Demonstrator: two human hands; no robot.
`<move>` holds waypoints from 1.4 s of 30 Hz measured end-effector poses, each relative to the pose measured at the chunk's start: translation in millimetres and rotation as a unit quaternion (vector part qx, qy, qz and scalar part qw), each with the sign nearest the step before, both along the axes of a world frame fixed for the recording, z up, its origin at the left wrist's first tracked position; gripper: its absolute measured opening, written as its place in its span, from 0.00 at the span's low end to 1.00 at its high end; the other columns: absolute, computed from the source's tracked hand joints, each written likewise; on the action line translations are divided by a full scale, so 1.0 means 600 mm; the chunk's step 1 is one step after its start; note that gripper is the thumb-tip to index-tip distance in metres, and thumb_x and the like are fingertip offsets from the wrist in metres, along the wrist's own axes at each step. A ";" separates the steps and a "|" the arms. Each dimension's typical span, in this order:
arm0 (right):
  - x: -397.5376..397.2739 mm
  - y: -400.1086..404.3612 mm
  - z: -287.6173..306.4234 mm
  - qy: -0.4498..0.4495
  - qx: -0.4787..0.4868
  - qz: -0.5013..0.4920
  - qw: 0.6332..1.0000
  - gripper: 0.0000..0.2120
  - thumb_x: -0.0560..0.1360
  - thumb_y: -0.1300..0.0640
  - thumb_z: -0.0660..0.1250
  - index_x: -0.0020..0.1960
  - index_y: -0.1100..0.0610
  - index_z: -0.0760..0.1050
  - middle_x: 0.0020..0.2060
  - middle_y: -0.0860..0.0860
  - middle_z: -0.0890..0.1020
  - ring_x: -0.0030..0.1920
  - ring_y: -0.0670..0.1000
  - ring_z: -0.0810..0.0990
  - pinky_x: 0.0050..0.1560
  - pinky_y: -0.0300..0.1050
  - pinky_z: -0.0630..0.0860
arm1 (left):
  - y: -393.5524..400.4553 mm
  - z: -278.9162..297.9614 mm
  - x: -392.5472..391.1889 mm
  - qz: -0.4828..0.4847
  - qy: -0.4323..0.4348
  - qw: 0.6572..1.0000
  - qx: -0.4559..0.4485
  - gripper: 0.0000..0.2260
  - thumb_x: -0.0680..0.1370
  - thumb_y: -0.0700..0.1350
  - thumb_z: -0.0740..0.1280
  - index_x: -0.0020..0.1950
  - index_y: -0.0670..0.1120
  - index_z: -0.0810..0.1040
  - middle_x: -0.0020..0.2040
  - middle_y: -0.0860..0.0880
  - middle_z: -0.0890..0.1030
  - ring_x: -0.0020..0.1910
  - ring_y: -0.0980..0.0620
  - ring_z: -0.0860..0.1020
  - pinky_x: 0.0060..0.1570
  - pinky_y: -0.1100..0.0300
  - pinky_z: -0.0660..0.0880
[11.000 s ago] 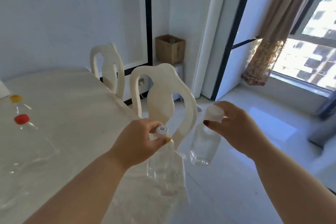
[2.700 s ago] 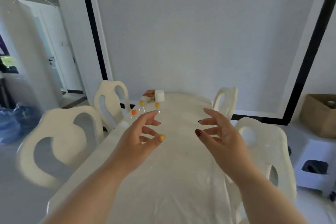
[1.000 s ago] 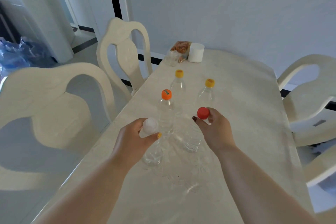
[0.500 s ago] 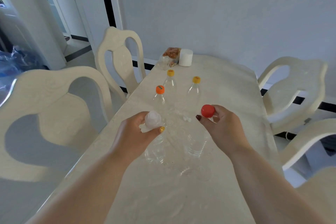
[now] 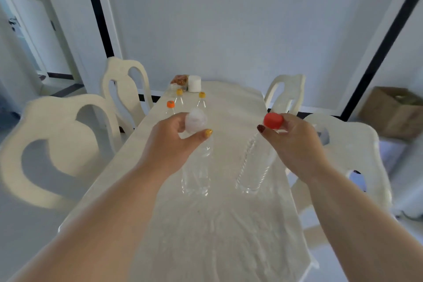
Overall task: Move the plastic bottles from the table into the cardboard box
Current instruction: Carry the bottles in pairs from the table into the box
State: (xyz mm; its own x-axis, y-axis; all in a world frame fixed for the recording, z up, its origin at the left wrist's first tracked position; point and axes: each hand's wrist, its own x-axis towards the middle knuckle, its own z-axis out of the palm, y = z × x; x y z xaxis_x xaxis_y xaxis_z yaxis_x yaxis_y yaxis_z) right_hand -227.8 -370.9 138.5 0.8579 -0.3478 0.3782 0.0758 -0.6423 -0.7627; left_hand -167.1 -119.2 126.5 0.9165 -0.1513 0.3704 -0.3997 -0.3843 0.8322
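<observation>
both forearms outstretched, left hand (image 5: pixel 170 142) grip around white-capped bottle (image 5: pixel 196 167), right hand (image 5: pixel 295 144) pinching red-capped bottle (image 5: pixel 254 165)

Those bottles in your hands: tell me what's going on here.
A person is clearing plastic bottles off the table. The left hand holds a white-capped bottle by its neck, the right hand a red-capped bottle; both grips are near the caps. Three more bottles stand at the far end. The cardboard box sits off to the right.

left hand (image 5: pixel 171 144) gripping white-capped bottle (image 5: pixel 196 167), right hand (image 5: pixel 295 144) red-capped bottle (image 5: pixel 254 167)
</observation>
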 end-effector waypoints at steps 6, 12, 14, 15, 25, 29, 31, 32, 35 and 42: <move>-0.168 -0.058 0.053 -0.007 -0.021 -0.053 0.998 0.07 0.72 0.44 0.70 0.48 0.44 0.79 0.43 0.37 0.81 0.49 0.39 0.79 0.44 0.35 0.70 | -0.072 0.059 -0.121 -0.121 -0.006 0.993 0.012 0.07 0.71 0.56 0.76 0.47 0.61 0.82 0.47 0.67 0.85 0.51 0.68 0.80 0.49 0.77 0.70; -0.324 -0.142 0.094 0.020 -0.014 -0.129 0.991 0.12 0.72 0.43 0.70 0.51 0.48 0.81 0.45 0.45 0.84 0.45 0.49 0.82 0.46 0.50 0.80 | -0.200 0.085 -0.221 -0.252 -0.015 0.968 0.011 0.06 0.72 0.54 0.76 0.48 0.60 0.84 0.47 0.64 0.86 0.50 0.65 0.82 0.52 0.66 0.73; -0.369 -0.173 0.104 0.023 -0.012 -0.157 0.987 0.10 0.72 0.44 0.71 0.49 0.48 0.81 0.44 0.46 0.84 0.44 0.50 0.82 0.46 0.50 0.80 | -0.249 0.091 -0.249 -0.285 -0.011 0.958 0.007 0.06 0.72 0.53 0.76 0.48 0.60 0.84 0.46 0.64 0.86 0.49 0.65 0.83 0.51 0.65 0.73; -0.394 -0.193 0.109 0.021 -0.009 -0.170 0.985 0.08 0.72 0.44 0.71 0.47 0.46 0.80 0.44 0.44 0.84 0.43 0.49 0.82 0.44 0.48 0.79 | -0.278 0.094 -0.263 -0.302 -0.007 0.953 0.005 0.06 0.73 0.52 0.76 0.48 0.60 0.84 0.46 0.64 0.86 0.49 0.65 0.83 0.51 0.64 0.74; -0.564 -0.457 0.122 0.028 0.000 -0.263 0.964 0.05 0.72 0.45 0.72 0.45 0.43 0.78 0.45 0.44 0.84 0.46 0.49 0.82 0.50 0.56 0.81 | -0.593 0.104 -0.364 -0.390 -0.006 0.921 0.009 0.12 0.73 0.55 0.75 0.53 0.52 0.84 0.45 0.56 0.87 0.48 0.59 0.84 0.52 0.63 0.77; -0.598 -0.595 0.112 0.030 -0.001 -0.271 0.962 0.04 0.72 0.44 0.72 0.43 0.41 0.77 0.44 0.43 0.84 0.41 0.48 0.82 0.42 0.51 0.81 | -0.737 0.096 -0.385 -0.391 -0.005 0.920 0.006 0.15 0.72 0.59 0.72 0.53 0.52 0.83 0.46 0.53 0.87 0.49 0.55 0.84 0.56 0.52 0.78; -0.608 -0.669 0.112 0.037 -0.011 -0.272 0.962 0.05 0.72 0.44 0.72 0.43 0.43 0.77 0.42 0.43 0.84 0.39 0.48 0.82 0.40 0.48 0.80 | -0.813 0.093 -0.390 -0.391 -0.004 0.920 0.004 0.15 0.71 0.59 0.71 0.53 0.53 0.82 0.47 0.54 0.87 0.49 0.56 0.84 0.57 0.50 0.78; -0.608 -0.704 0.112 0.042 -0.014 -0.271 0.962 0.05 0.72 0.44 0.72 0.43 0.43 0.77 0.42 0.43 0.83 0.38 0.47 0.81 0.38 0.46 0.79 | -0.846 0.093 -0.391 -0.390 -0.004 0.921 0.004 0.14 0.72 0.59 0.71 0.53 0.54 0.82 0.47 0.55 0.87 0.49 0.57 0.84 0.56 0.51 0.78; -0.602 -0.797 0.117 0.050 -0.023 -0.265 0.963 0.05 0.72 0.44 0.71 0.43 0.41 0.76 0.41 0.41 0.83 0.37 0.45 0.80 0.34 0.41 0.73 | -0.935 0.097 -0.383 -0.388 -0.006 0.922 0.002 0.15 0.72 0.61 0.73 0.54 0.56 0.82 0.48 0.59 0.86 0.50 0.61 0.83 0.53 0.61 0.77; -0.538 -0.985 0.112 0.052 -0.007 -0.257 0.965 0.05 0.72 0.44 0.72 0.42 0.41 0.76 0.43 0.40 0.83 0.40 0.43 0.81 0.36 0.38 0.74 | -1.124 0.102 -0.330 -0.385 -0.013 0.923 0.000 0.25 0.67 0.66 0.69 0.59 0.56 0.81 0.50 0.61 0.86 0.52 0.65 0.81 0.47 0.78 0.71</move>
